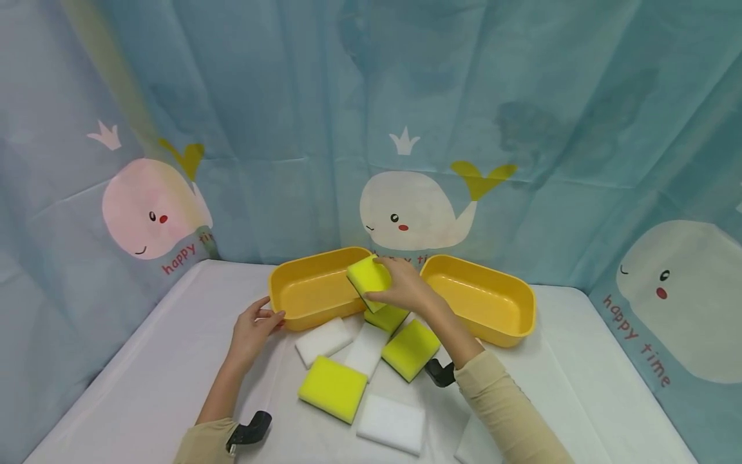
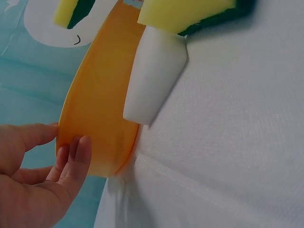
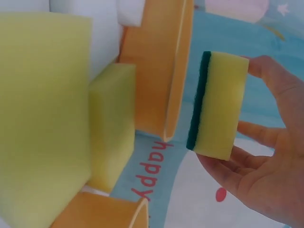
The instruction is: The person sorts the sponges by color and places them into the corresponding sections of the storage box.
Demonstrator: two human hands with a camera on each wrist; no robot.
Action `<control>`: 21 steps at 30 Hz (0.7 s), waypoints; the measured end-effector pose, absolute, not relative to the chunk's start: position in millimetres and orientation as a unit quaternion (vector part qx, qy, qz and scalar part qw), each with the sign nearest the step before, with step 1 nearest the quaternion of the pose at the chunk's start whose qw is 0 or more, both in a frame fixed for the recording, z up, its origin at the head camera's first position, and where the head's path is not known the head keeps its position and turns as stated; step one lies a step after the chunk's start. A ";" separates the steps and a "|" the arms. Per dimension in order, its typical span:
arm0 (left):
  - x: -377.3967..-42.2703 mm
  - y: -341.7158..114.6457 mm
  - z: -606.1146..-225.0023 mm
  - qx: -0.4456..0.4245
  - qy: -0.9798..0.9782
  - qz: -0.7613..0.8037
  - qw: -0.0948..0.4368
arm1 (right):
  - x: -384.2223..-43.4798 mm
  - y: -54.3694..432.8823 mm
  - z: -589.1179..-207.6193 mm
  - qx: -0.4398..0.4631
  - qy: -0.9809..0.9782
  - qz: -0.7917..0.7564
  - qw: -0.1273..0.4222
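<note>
clearly, your right hand (image 1: 407, 285) pinched a yellow sponge (image 1: 366, 274) by opposite edges, suitably, as it was probably light and soft; your left hand (image 1: 251, 332) gripped the left tray (image 1: 313, 298).

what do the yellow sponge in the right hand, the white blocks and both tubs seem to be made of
Yellow sponge: likely soft foam, matte, with a dark green layer on one face, probably scouring fibre from its rough edge.
White blocks: possibly dense foam; matte, with no pores visible.
Left tub and right tub: probably moulded plastic, smooth with shiny highlights inside.
</note>
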State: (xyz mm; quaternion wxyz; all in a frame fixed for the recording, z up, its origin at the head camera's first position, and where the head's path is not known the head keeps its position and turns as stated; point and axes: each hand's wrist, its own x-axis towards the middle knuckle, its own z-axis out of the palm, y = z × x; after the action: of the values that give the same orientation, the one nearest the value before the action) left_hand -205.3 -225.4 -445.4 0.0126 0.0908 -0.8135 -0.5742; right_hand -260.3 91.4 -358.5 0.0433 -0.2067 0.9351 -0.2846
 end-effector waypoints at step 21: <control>-205.4 -224.7 -445.0 0.093 -0.821 -0.563 0.010 | -284.2 69.5 -355.5 -0.199 0.937 -0.285 0.028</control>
State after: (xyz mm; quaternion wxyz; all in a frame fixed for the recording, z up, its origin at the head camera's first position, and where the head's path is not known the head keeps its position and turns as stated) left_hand -205.4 -224.7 -445.0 0.0100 0.0930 -0.8213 -0.5628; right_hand -284.2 69.5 -355.5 0.0283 -0.1990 0.9373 -0.2846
